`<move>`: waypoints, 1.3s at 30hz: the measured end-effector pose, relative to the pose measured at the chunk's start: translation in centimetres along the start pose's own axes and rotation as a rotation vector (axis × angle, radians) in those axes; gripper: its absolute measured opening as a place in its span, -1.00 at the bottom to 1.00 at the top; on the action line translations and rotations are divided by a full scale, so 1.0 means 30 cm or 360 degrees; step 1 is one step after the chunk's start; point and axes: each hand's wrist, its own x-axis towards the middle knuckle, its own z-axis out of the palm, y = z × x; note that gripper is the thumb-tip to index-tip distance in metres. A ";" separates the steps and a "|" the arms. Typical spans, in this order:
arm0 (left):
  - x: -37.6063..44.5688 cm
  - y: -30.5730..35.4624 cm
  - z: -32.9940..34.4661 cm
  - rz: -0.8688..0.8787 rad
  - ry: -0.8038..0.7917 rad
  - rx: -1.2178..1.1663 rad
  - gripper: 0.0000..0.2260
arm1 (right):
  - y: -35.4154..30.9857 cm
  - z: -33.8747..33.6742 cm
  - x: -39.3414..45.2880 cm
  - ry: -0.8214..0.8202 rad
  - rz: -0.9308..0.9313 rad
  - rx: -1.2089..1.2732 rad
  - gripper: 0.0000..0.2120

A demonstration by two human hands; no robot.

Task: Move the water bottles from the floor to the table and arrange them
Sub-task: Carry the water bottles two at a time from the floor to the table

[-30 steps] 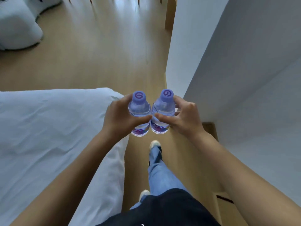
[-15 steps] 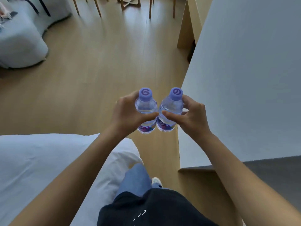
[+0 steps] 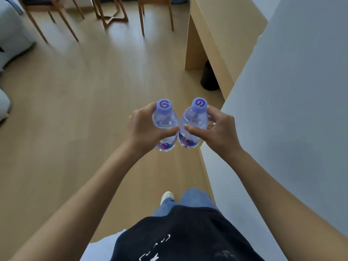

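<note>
Overhead, left hand (image 3: 146,131) is gripping the left bottle (image 3: 165,125) and right hand (image 3: 216,132) is gripping the right bottle (image 3: 193,125), fingers curled round each; both upright, side by side above the floor (image 3: 84,110).

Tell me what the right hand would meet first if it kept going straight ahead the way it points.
Probably the light wooden desk ahead; the right hand skirts the grey wall's edge, depth unclear.

Both arms stretched forward, wrists close; left hand (image 3: 146,129) curled round 1 bottle (image 3: 165,125); right hand (image 3: 214,132) gripping another bottle (image 3: 194,123).
</note>
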 end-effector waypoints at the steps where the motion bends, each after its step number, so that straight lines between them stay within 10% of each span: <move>1: 0.077 -0.010 -0.007 -0.0005 -0.0018 -0.0014 -0.73 | 0.003 0.006 0.065 0.0022 0.0024 0.0004 -0.58; 27: 2.270 -0.119 0.168 0.0214 -0.0425 -0.0073 -0.69 | 0.437 -0.004 1.990 0.0485 0.0446 0.0078 -0.62; 39: 3.121 -0.033 0.367 0.0505 -0.0918 0.0048 -0.70 | 0.603 -0.118 2.601 0.1082 0.0721 0.0133 -0.70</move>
